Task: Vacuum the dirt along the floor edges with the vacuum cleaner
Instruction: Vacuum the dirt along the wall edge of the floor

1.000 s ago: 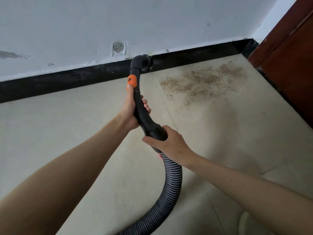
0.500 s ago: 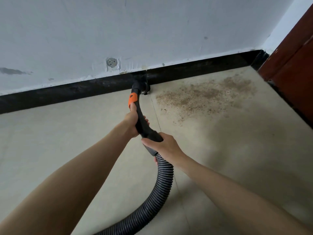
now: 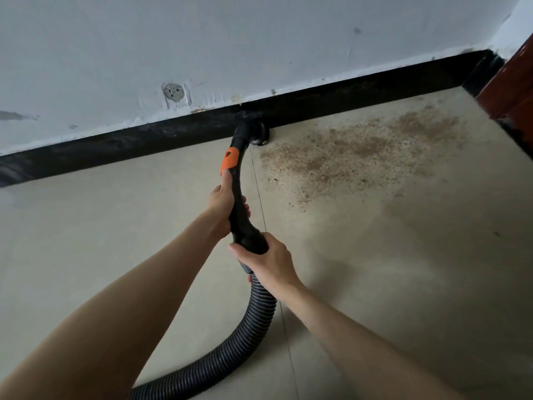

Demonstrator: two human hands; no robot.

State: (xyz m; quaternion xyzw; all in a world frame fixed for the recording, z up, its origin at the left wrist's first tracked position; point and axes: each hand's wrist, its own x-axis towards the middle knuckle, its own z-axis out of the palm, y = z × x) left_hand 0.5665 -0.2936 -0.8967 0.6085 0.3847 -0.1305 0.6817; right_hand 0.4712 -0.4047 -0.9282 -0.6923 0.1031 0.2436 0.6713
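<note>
The ribbed hose [image 3: 253, 327] is seen nearest, curving up from the lower edge. The right hand [image 3: 266, 262] is curled round the hose cuff; the left hand [image 3: 223, 204] is wrapped round the black wand [image 3: 240, 203], thumb laid just below the orange slider [image 3: 229, 161]. No legible writing is found. The nozzle [image 3: 255, 134] is set on the beige tiled floor [image 3: 101, 241], touching the black skirting [image 3: 129, 142]. Brown dirt [image 3: 354, 157] is scattered just right of it. White scuffed wall [image 3: 259, 39] and red-brown door [image 3: 516, 82] are recorded beyond.
</note>
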